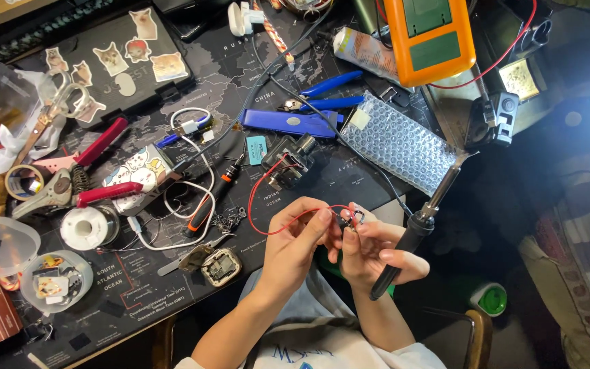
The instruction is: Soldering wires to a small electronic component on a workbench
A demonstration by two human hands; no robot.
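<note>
Close to the body, just off the near edge of the counter (138,301), the two hands meet around a small dark metal part (349,220). The left hand (295,242) is curled, its fingertips pinching a thin red wire (268,198) right where it joins that part. The right hand (370,256) grips the part from the other side with thumb and forefinger, and its lower fingers are closed round the black handle of a soldering iron (411,236), whose metal shaft slants up and away to the right of the part.

The red wire loops back from the part onto the counter and runs to a small black boxy component (288,162) lying just beyond the hands. Left of the part, near the counter's edge, sits a small square metal piece (221,266), and further left a spool of solder (89,227) beside red-handled pliers (69,195). A white cable (186,205) coils between the pliers and the boxy component, with an orange and black screwdriver (209,201) lying across it.

Beyond the boxy component lies a blue flat tool (289,123), and just right of it a sheet of bubble wrap (401,143). Behind the blue tool rest blue-handled cutters (326,92). Farthest back, above the bubble wrap, stands an orange multimeter (430,37). Far left of it, at the counter's back, is a dark case covered in cat stickers (121,58), with scissors (52,113) in front of it
</note>
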